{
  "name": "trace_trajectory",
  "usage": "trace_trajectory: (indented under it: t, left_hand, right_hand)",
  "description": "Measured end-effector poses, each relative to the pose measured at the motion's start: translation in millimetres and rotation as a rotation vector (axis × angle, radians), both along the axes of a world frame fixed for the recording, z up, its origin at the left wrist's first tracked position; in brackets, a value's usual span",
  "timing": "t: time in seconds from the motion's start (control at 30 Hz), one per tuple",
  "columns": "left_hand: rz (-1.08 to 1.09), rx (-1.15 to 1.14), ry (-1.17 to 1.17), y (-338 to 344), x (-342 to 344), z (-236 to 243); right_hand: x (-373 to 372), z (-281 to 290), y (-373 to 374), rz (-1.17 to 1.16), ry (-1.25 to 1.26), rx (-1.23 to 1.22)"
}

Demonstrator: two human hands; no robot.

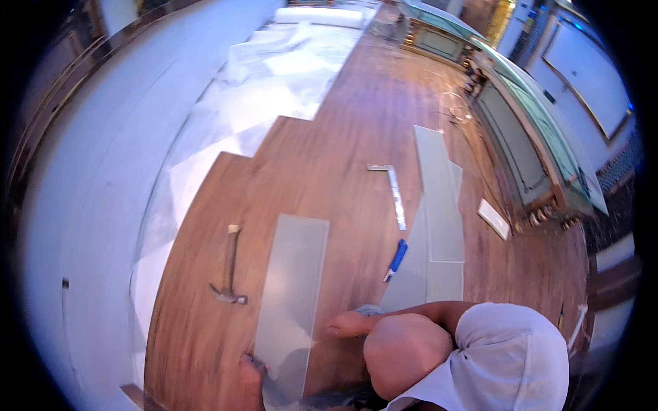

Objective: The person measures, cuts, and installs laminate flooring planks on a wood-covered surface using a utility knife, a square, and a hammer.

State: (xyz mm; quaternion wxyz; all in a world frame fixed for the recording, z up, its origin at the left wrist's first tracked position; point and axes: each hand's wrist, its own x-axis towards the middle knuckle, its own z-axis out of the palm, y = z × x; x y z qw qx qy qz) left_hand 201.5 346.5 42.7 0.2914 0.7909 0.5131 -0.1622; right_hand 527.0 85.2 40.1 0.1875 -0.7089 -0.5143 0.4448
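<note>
At the bottom centre a pale grey plank (pixel 289 288) lies lengthwise on the wood-look floor. My left hand (pixel 253 373) grips its left edge low in the picture. My right hand (pixel 348 325) is just beyond the plank's right edge, its fingers blurred and their grip unclear. A claw hammer (pixel 233 264) lies to the left of the plank. To the right are a blue-handled cutter (pixel 396 259) and a metal square (pixel 392 188), beside more grey planks (pixel 439 219). My knee and white sleeve fill the lower right.
White underlay (pixel 267 89) with a roll (pixel 319 18) on it runs along the left wall, beside stepped plank edges. A glass-topped counter (pixel 514 130) lines the right side, with loose cables and a small pale board (pixel 492 219) on the floor near it.
</note>
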Motion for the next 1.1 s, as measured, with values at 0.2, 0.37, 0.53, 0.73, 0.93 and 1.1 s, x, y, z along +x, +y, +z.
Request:
trace_trajectory:
  t: [0.2, 0.37, 0.53, 0.73, 0.93, 1.1]
  left_hand:
    - [-0.019, 0.025, -0.129, -12, 17, -1]
    - [-0.032, -0.056, -0.149, -20, 31, 42]
    - [-0.001, -0.119, -0.216, -34, 36, 98]
    - [-0.017, -0.094, -0.28, -75, 48, 144]
    - [-0.57, 0.195, -0.392, -98, 102, 171]
    - [-0.608, 0.224, -0.907, -72, 81, 163]
  right_hand:
    - [-12, -132, 19, -0.152, 1.967, 0.472]
    - [-18, -170, 23, 0.038, 2.384, -0.154]
    - [-14, -118, 20, 0.004, 0.761, 0.335]
    - [-20, 64, 64, -0.691, 1.375, -0.357]
    - [-9, 95, 78, -0.799, 0.913, -0.288]
    - [12, 129, 76, -0.963, 1.256, 0.136]
